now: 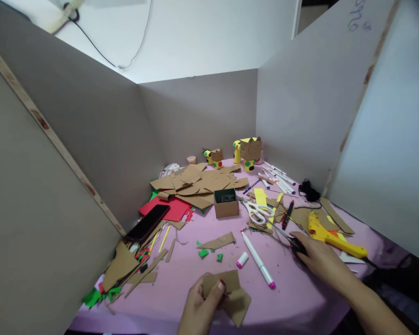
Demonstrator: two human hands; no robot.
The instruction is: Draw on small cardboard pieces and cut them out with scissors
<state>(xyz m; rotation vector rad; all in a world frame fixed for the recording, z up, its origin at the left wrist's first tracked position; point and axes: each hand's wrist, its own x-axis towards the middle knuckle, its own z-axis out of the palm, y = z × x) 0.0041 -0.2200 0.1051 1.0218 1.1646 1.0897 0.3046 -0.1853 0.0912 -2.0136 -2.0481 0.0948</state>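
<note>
Grey partitions [199, 111] enclose a pink-covered table [171, 288], where a heap of cut cardboard [209, 180] lies behind a small open box [226, 209]. At the near edge, the left hand [201, 302] pinches a creased cardboard piece [238, 300] under its thumb, just in front of an uncapped white marker [256, 258] and its cap [242, 260]. The right hand [312, 256] curls over dark-handled scissors [296, 247] between the marker and a yellow glue gun [335, 238], though whether its fingers are fully closed cannot be told.
</note>
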